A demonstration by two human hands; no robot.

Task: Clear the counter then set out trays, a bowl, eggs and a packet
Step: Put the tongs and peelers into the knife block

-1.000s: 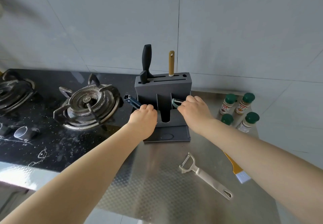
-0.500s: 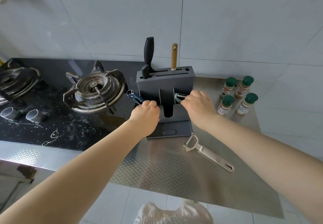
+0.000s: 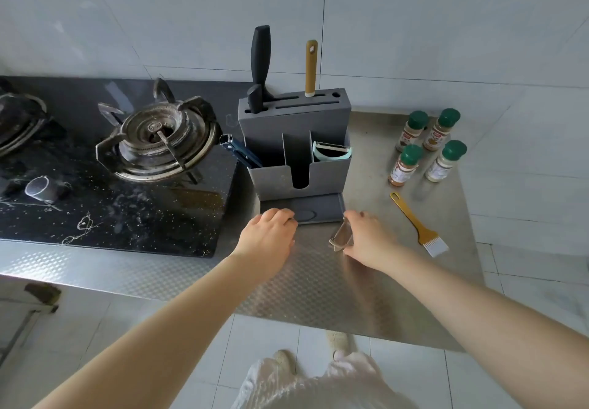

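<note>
Clearing is the step I read here: both hands sit low at the front of the grey knife block (image 3: 294,140), which stands on the steel counter (image 3: 318,281) just beside the hob (image 3: 111,169). My right hand (image 3: 366,239) has its grip curled round a pale peeler (image 3: 341,236), head pointing up toward the block's tray, probably so it can go into a front compartment with the green peeler (image 3: 331,153) already there. My left hand (image 3: 267,239) rests fingers-down on the near left edge of the tray; I think it steadies the block and holds nothing, though the fingertips are hidden. A yellow brush (image 3: 417,227) and four spice jars (image 3: 427,147) lie to the right on the counter. No trays, bowl, eggs or packet are in view.
</note>
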